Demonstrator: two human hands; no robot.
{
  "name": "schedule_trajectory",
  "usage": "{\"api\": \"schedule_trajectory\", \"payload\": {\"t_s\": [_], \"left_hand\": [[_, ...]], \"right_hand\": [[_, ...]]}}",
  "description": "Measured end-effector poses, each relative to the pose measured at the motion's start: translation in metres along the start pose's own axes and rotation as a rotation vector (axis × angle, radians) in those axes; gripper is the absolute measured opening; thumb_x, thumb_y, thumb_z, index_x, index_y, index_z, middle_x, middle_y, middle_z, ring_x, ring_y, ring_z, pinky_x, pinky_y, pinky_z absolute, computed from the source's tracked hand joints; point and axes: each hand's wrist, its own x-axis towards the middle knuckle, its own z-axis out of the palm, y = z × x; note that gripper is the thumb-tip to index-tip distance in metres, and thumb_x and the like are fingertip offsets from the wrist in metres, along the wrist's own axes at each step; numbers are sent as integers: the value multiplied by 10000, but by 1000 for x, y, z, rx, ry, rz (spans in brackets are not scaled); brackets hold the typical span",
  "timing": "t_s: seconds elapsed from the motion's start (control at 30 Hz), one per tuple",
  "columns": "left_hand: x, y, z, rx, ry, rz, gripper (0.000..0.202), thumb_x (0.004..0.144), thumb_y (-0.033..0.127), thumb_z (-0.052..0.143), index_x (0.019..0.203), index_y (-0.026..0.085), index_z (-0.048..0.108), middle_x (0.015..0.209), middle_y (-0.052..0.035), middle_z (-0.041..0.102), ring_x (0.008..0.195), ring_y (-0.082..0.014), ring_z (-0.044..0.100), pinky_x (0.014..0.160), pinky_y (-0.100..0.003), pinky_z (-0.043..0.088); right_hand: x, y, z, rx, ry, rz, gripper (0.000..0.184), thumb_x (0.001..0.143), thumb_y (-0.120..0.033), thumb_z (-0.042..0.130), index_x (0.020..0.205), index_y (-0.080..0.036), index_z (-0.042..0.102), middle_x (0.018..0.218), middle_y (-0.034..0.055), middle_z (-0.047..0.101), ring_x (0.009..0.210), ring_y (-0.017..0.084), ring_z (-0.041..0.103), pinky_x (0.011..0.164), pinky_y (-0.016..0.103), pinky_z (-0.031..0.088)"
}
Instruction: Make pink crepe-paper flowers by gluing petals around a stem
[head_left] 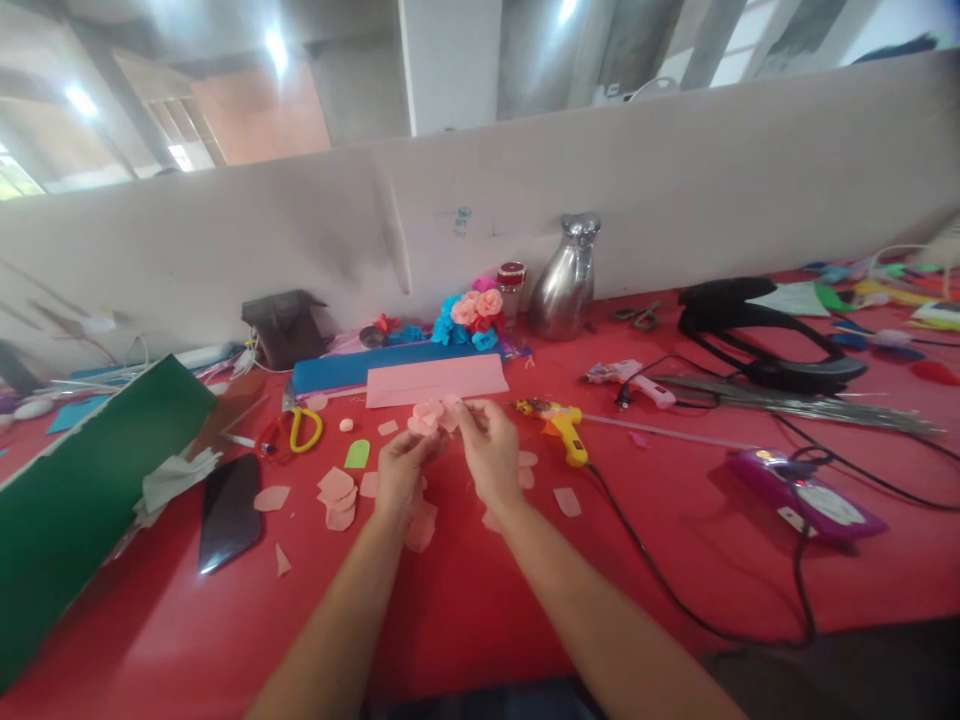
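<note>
Left hand (401, 470): fingers bunched, pinching the pink paper flower (430, 416) from beneath. The flower is held just above the red table (465, 600), in front of the pink paper sheet (436, 380). Right hand (491, 452): thumb and forefinger closed narrow on the flower's right outer petal, other fingers curled.

Handling, judged: near weightless. Soft thin paper that creases and tears easily, with little risk of slipping. Best held low at the gathered base with a light pinch. Petal rims should be touched at the edges only.

Counts, left to right:
- green paper roll (82, 470): 1
- black phone (229, 510): 1
- yellow-handled scissors (296, 430): 1
- loose pink petals (336, 485) on the table around the hands: at least ten; some overlap, so the exact number is not readable
- green petal (358, 455): 1
- flower in hand: 1
- glue guns: 2, the yellow glue gun (562, 430) just right of the right hand and the pink-white glue gun (630, 380) further back
</note>
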Motion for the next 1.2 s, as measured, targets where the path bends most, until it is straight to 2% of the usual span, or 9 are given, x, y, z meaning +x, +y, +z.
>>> {"api": "schedule_trajectory", "payload": {"t_s": [0.37, 0.6, 0.83, 1.1, 1.2], "left_hand": [[-1, 0, 1, 93, 21, 30, 254, 573, 306, 783, 730, 133, 683, 700, -41, 684, 692, -150, 644, 712, -274, 488], [2, -3, -1, 197, 85, 55, 292, 575, 348, 766, 747, 128, 683, 639, -38, 667, 646, -156, 636, 556, -224, 469], [2, -4, -1, 197, 91, 115, 281, 589, 337, 753, 764, 124, 699, 676, -50, 681, 667, -151, 634, 607, -232, 480], [3, -5, -3, 253, 137, 119, 276, 592, 327, 738, 786, 133, 706, 606, -37, 665, 586, -146, 611, 520, -225, 467], [2, -4, -3, 257, 135, 132, 259, 597, 326, 732, 770, 136, 705, 617, -38, 670, 590, -146, 611, 528, -228, 468]], "right_hand": [[-2, 2, 4, 133, 3, 74, 310, 762, -492, 582, 803, -184, 589, 714, 49, 666, 658, 178, 636, 596, 278, 526], [-3, 5, 9, 197, 49, 107, 271, 746, -448, 617, 784, -181, 596, 685, 24, 658, 649, 172, 635, 608, 289, 527], [-6, 5, 12, 248, 46, 99, 223, 754, -409, 620, 786, -189, 598, 724, 19, 671, 648, 164, 633, 616, 291, 517], [-10, 5, 16, 290, 37, 131, 207, 760, -388, 620, 820, -191, 596, 772, 22, 666, 722, 172, 639, 650, 296, 519], [-12, 3, 17, 306, 31, 140, 177, 769, -368, 602, 814, -196, 593, 783, 16, 666, 714, 164, 634, 666, 299, 518]]}}
